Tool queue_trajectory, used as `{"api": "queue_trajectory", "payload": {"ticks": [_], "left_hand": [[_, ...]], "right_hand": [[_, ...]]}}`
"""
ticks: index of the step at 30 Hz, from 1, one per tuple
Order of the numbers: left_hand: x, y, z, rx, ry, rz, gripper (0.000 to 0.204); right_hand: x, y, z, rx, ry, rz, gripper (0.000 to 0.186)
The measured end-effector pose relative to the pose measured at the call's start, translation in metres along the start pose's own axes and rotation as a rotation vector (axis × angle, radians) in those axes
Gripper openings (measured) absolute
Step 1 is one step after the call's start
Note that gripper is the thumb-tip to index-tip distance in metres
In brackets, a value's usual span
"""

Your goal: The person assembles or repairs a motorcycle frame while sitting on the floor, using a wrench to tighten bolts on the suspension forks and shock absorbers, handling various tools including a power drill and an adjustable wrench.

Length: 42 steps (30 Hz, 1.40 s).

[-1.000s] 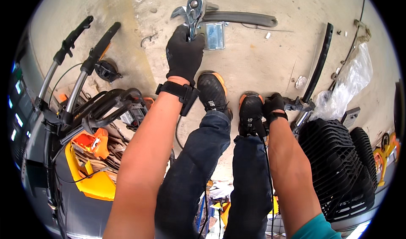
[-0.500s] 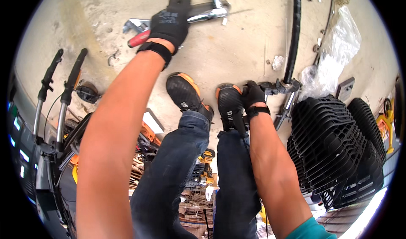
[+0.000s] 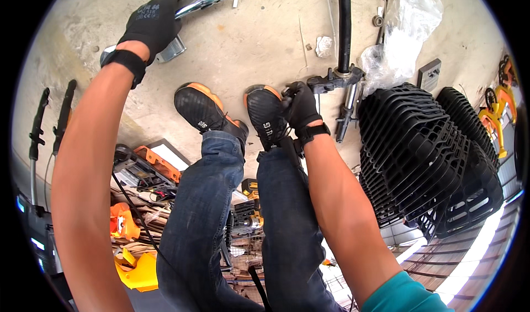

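Observation:
My left hand [image 3: 150, 22], in a black glove, is closed around the handle of a chrome socket wrench [image 3: 201, 0] at the top left. The wrench's head end points right, and another chrome piece beside it runs out at the top edge. Just below that hand, a flat-jawed metal tool, apparently an adjustable wrench [image 3: 173, 49], lies partly hidden on the floor. Beside my right shoe [image 3: 264, 116], my gloved right hand [image 3: 302, 106] has its fingers curled in; what they hold, if anything, is hidden. A dark tube-like part [image 3: 291, 147] shows below it.
A black fork tube with a clamp [image 3: 335, 80] lies right of my right hand. Beyond it are crumpled clear plastic [image 3: 411, 30] and stacked black plastic baskets [image 3: 419, 152]. Suspension forks [image 3: 37, 124] stand at far left. Orange and yellow parts [image 3: 138, 270] lie lower left.
The view has shifted, with floor things now further left and higher. My left hand has gone from resting over the tools to gripping the socket wrench. My right hand stays by the shoe.

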<state>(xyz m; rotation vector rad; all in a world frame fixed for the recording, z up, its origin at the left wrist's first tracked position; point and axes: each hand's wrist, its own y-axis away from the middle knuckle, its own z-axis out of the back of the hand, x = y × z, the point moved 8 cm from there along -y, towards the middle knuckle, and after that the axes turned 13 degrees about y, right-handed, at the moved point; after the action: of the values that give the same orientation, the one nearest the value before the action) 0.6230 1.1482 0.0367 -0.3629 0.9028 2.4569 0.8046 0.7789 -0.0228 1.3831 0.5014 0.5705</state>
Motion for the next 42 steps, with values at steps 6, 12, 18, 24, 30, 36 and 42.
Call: {"api": "queue_trajectory", "payload": {"ticks": [6, 12, 18, 24, 30, 36, 42], "left_hand": [[-0.032, 0.054, 0.042, -0.019, 0.176, -0.001, 0.029], [-0.074, 0.152, 0.067, -0.149, 0.589, 0.003, 0.024], [-0.112, 0.248, 0.051, -0.045, 0.827, 0.260, 0.024], [-0.132, 0.343, 0.023, 0.011, 0.972, 0.556, 0.026], [-0.155, 0.429, -0.034, -0.075, 1.056, 0.588, 0.033], [-0.225, 0.517, -0.071, -0.229, 0.872, 0.205, 0.028], [-0.313, 0.582, -0.065, -0.325, 0.965, 0.240, 0.022]], "right_hand": [[-0.018, 0.075, -0.023, 0.375, 0.143, -0.230, 0.012], [0.036, 0.158, -0.024, 0.306, 0.950, 0.230, 0.025], [0.071, 0.188, 0.026, 0.227, 0.945, 0.357, 0.019], [0.094, 0.180, 0.118, -0.104, 1.448, 0.499, 0.030], [0.031, 0.210, 0.171, 0.049, 1.236, 0.432, 0.027], [-0.032, 0.304, 0.137, 0.397, 1.143, 0.542, 0.026], [-0.138, 0.420, 0.147, 0.625, 1.133, 0.382, 0.022]]}}
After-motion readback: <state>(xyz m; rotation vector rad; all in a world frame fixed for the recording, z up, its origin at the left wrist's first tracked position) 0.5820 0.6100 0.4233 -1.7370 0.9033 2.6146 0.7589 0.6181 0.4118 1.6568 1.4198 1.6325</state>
